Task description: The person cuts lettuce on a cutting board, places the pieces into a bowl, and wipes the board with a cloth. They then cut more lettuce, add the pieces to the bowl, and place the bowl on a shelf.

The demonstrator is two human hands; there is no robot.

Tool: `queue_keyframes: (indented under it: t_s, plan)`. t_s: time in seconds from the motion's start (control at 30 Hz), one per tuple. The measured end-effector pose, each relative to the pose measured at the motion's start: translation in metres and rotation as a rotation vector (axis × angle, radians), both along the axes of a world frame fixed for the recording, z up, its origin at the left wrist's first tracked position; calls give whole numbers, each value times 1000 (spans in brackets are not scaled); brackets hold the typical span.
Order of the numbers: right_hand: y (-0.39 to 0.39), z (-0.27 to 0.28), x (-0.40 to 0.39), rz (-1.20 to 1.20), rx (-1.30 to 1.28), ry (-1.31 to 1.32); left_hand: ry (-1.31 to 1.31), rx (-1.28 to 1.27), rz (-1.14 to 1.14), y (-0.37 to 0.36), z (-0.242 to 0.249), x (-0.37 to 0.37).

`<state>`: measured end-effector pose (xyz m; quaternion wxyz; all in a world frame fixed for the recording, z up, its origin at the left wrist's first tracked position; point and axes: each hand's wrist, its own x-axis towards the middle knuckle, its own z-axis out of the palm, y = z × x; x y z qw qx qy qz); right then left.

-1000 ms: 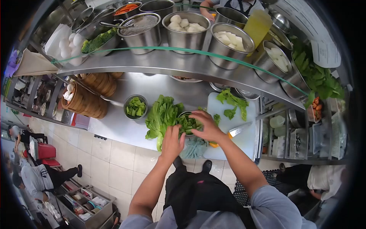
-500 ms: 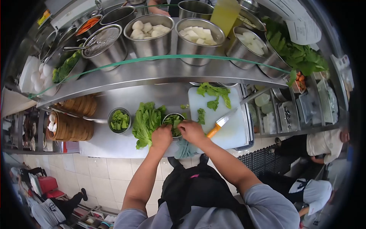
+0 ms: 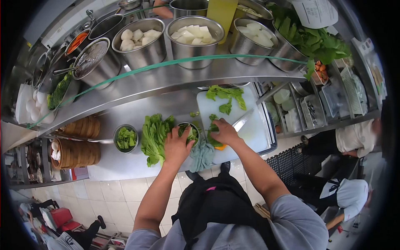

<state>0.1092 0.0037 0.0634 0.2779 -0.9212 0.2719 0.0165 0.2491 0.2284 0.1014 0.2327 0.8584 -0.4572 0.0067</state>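
Observation:
In the head view my left hand (image 3: 176, 146) spreads its fingers over the rim of a metal bowl of cut greens (image 3: 191, 135), its fingertips at the leaves. Just left of that hand lies a leafy head of lettuce (image 3: 155, 139). At the left edge of the white cutting board (image 3: 254, 137), my right hand (image 3: 225, 132) has its fingers curled round a lettuce leaf (image 3: 213, 139). The knife (image 3: 242, 121) lies beside it, its orange handle mostly covered by the hand. Between bowl and board sits a crumpled green cloth (image 3: 202, 154).
Another metal bowl of cut greens (image 3: 126, 138) stands to the left, near bamboo steamers (image 3: 77, 153). More leaves (image 3: 227, 96) lie at the board's far end. A steel shelf (image 3: 166, 85) with several food pots overhangs the counter. Other people (image 3: 348, 193) are at the right.
My right hand has left the bowl and moved right to the leaf on the board. My left hand has opened over the bowl. The camera view has shifted slightly.

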Motion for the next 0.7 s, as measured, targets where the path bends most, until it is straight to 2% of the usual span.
queue_keyframes:
  t_s: [0.07,0.13,0.23,0.37,0.47,0.53,0.63,0.7]
  plan:
    - [6,4,-3,-5,-20,12,-15,17,-24,-2,-14,0]
    - [8,5,-11,94,-75,103,7,65,-29,-3,-22,3]
    - [1,-14,-15,148,-15,193,5,114,-41,-5,-32,8]
    - [0,-15,-18,115,-26,196,0,128,-68,-14,-40,14]
    - [2,-8,-20,50,36,168,28,180,-81,-14,-30,13]
    - [7,4,-23,66,-7,119,91,118,-93,-10,-14,10]
    - [5,-14,-23,153,-32,185,109,120,-56,-4,15,6]
    - [1,-18,-24,141,-41,163,73,100,-59,-4,15,2]
